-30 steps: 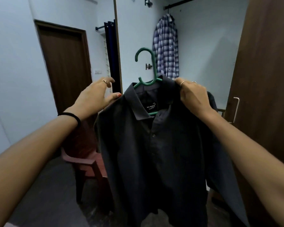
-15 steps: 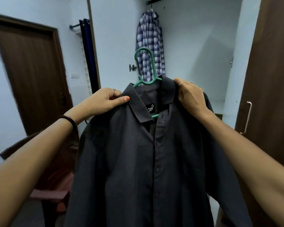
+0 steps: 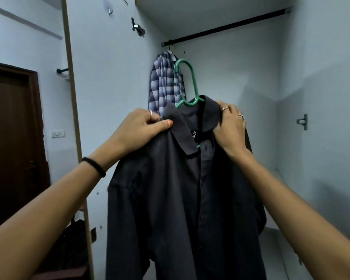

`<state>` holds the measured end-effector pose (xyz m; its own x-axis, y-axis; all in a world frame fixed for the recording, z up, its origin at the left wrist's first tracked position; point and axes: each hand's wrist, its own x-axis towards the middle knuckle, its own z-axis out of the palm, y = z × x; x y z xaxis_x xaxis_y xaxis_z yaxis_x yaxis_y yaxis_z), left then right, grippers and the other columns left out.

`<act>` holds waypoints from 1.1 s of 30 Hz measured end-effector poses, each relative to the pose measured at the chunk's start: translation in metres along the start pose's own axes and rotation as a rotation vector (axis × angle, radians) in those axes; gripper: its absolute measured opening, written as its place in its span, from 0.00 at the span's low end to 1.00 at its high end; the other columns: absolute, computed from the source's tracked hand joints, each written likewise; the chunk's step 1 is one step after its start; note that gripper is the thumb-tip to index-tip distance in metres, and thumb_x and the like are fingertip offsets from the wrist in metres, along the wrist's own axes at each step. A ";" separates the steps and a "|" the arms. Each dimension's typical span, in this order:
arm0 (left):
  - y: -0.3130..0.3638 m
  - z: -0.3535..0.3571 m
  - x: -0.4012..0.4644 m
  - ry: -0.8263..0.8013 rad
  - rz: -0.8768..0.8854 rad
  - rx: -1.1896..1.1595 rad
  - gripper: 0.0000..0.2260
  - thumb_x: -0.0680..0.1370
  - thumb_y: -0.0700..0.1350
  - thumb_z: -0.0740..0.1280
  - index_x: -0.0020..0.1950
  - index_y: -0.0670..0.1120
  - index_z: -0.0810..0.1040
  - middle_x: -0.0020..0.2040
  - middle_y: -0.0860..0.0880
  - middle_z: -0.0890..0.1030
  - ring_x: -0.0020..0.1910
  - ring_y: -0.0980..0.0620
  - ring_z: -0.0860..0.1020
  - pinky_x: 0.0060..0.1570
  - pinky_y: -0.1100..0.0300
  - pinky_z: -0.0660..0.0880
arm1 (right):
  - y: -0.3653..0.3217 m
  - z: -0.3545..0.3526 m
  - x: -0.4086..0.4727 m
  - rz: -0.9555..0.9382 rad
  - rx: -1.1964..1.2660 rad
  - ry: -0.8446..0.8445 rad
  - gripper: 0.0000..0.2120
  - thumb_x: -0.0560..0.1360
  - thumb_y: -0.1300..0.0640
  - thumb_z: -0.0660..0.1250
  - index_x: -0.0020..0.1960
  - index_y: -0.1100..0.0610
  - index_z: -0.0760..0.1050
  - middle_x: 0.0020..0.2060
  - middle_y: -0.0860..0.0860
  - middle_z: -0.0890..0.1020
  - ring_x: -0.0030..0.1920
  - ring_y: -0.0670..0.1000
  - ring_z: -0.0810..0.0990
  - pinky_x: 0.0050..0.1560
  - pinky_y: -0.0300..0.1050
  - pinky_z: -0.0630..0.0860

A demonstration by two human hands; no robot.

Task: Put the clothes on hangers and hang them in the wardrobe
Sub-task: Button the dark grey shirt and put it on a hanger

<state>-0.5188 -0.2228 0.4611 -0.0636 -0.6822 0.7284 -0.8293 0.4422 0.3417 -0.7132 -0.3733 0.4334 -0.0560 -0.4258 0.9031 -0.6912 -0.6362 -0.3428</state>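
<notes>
A dark grey shirt (image 3: 176, 199) hangs on a green hanger (image 3: 187, 83), held up in front of the open wardrobe. My left hand (image 3: 141, 124) pinches the shirt's left shoulder beside the collar. My right hand (image 3: 229, 126) grips the right shoulder at the collar. The hanger's hook stands free in the air, below the black rail (image 3: 226, 27) at the wardrobe's top. A blue checked shirt (image 3: 164, 83) hangs from the rail's left end, right behind the hook.
The wardrobe's white interior (image 3: 240, 81) opens to the right of the checked shirt. Its open door panel (image 3: 109, 98) stands at the left. A brown room door (image 3: 12, 146) is at the far left, with a dark chair (image 3: 69, 249) low beside it.
The view has swung right and up toward the wardrobe's inside. Both hands have carried the shirt on its hanger closer to the rail, keeping their hold on the shoulders.
</notes>
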 end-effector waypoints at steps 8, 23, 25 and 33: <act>-0.048 0.017 0.191 0.237 -0.036 0.060 0.21 0.75 0.49 0.70 0.32 0.34 0.73 0.26 0.47 0.70 0.25 0.54 0.65 0.28 0.60 0.61 | 0.004 0.089 0.081 -0.148 0.503 -0.208 0.28 0.81 0.52 0.59 0.78 0.56 0.54 0.76 0.53 0.61 0.75 0.48 0.59 0.72 0.34 0.53; -0.120 0.037 0.459 0.570 -0.045 -0.188 0.08 0.72 0.47 0.71 0.41 0.44 0.75 0.44 0.50 0.80 0.44 0.50 0.79 0.40 0.61 0.76 | -0.003 0.229 0.181 -0.326 0.443 0.218 0.37 0.75 0.47 0.66 0.75 0.46 0.47 0.72 0.50 0.63 0.65 0.60 0.72 0.61 0.56 0.72; -0.146 0.052 0.485 0.569 -0.072 -0.221 0.11 0.72 0.46 0.69 0.50 0.42 0.79 0.52 0.47 0.82 0.50 0.48 0.80 0.48 0.60 0.78 | 0.001 0.249 0.207 -0.324 0.343 0.266 0.35 0.76 0.47 0.64 0.76 0.48 0.48 0.69 0.51 0.67 0.63 0.60 0.73 0.58 0.55 0.72; -0.253 0.129 0.583 0.371 -0.044 -0.277 0.15 0.77 0.42 0.64 0.60 0.36 0.78 0.60 0.39 0.80 0.60 0.43 0.78 0.45 0.61 0.71 | 0.025 0.363 0.310 -0.108 0.130 0.058 0.20 0.76 0.56 0.60 0.65 0.63 0.67 0.58 0.60 0.77 0.57 0.64 0.76 0.46 0.47 0.67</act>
<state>-0.4179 -0.8075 0.7233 0.2131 -0.4717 0.8556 -0.6442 0.5906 0.4860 -0.4861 -0.7549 0.6110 -0.0307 -0.3151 0.9486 -0.5964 -0.7558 -0.2703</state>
